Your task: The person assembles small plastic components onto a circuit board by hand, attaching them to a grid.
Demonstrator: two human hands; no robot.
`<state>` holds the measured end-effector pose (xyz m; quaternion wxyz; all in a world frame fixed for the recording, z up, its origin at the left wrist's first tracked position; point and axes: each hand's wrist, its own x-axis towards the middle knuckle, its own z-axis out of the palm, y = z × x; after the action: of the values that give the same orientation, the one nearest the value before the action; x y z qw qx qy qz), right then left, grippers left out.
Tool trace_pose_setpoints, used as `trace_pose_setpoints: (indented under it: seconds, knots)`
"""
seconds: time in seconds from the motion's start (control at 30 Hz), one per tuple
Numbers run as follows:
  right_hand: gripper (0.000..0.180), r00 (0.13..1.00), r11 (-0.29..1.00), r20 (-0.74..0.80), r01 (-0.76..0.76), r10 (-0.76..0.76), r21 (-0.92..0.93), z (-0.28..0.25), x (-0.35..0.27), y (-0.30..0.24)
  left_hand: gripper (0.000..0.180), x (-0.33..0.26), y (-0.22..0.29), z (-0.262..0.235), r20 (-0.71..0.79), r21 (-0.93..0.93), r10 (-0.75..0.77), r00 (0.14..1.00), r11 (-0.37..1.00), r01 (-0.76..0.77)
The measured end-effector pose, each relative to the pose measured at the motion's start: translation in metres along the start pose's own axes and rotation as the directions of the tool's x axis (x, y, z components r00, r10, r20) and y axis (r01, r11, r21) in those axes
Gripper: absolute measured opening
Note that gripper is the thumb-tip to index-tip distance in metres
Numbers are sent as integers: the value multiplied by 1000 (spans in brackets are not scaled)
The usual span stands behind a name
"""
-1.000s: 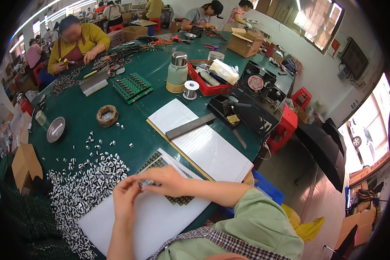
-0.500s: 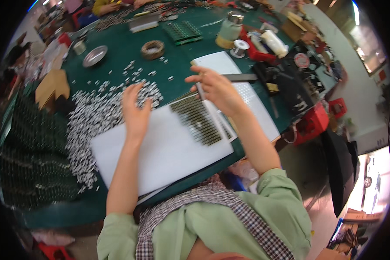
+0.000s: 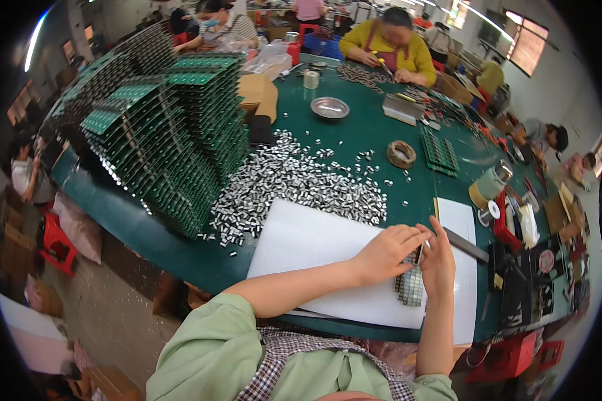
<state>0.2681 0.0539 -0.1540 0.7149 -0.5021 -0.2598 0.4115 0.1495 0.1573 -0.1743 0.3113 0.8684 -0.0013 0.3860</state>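
The person wears a pale green shirt (image 3: 341,384), plain and softly creased. Its left sleeve (image 3: 201,341) is loose and wide, ending around the elbow; the right sleeve (image 3: 435,389) shows only in small part, in the same green. Over it lies a checked apron (image 3: 314,339), its small squares dark and whitish, with two straps flanking the green chest below the near edge of the table (image 3: 374,127). The left hand (image 3: 386,255), right hand (image 3: 438,266) and both forearms are bare.
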Motion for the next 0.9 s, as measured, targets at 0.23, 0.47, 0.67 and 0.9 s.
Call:
trace_pose_setpoints:
  seconds: [0.23, 0.47, 0.67, 0.9]
  knots:
    - [48, 997, 996, 68, 13, -19, 91, -2, 17, 8, 54, -1, -13, 8, -63, -27, 18, 998, 999, -19]
    - [45, 997, 986, 75, -46, 34, 158, 2, 28, 13, 49, -2, -20, 10, -105, -79, -18, 994, 997, 9]
    - [41, 990, 982, 128, -89, 68, 165, -7, 28, 14, 52, -2, -20, 10, -101, -53, -4, 995, 999, -2]
    - [39, 989, 991, 137, -71, 55, 114, -1, 25, 9, 53, -2, -21, 9, -93, -38, 11, 996, 999, -15]
